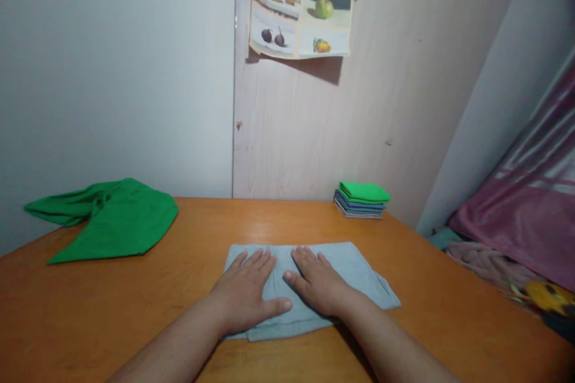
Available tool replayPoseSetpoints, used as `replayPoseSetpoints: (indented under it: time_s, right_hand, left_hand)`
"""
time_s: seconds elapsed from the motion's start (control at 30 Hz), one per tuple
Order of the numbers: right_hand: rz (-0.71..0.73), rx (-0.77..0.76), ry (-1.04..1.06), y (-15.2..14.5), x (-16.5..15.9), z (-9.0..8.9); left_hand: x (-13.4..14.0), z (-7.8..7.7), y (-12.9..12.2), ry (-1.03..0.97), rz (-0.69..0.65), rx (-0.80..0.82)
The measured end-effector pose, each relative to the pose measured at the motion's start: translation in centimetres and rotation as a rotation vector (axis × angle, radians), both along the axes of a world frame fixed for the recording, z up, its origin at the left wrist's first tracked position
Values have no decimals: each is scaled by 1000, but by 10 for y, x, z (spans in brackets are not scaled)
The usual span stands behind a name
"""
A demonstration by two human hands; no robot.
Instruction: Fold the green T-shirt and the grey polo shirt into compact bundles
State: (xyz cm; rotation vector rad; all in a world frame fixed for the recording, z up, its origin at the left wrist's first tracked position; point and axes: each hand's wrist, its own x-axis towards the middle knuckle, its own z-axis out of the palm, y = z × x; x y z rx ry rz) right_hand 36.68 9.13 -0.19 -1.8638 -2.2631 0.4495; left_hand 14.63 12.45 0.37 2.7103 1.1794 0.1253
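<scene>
A folded light blue-grey cloth [354,269] lies on the wooden table in front of me, its layers slightly uneven at the right and front edges. My left hand [247,293] rests flat on its left part, fingers stretched out and thumb pointing right. On the middle of the cloth lies my right hand [318,281], palm down with the fingers extended forward. Both hands touch the cloth's upper surface without gripping it. The part of the cloth beneath the palms is hidden.
A crumpled green cloth [121,221] lies at the table's left. At the back right stands a stack of folded cloths [362,200], bright green on top. The orange-brown table [202,221] meets a wall with a fruit poster [300,9]. Pink fabric [521,215] hangs at right.
</scene>
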Motion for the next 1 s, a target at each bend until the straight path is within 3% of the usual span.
replayPoseSetpoints:
  time_s: [0.53,0.77,1.0]
  right_hand:
    - [-227,56,-116,-10,63,-9]
    - [-301,106,-137,-11,91,-21]
    - [-574,272,156,-9,137,-15]
  left_hand:
    - [0,-3,5,-31,1,-9]
    - [0,-2,4,-36,-1,-5]
    - [1,-3,5,-43,1,-5]
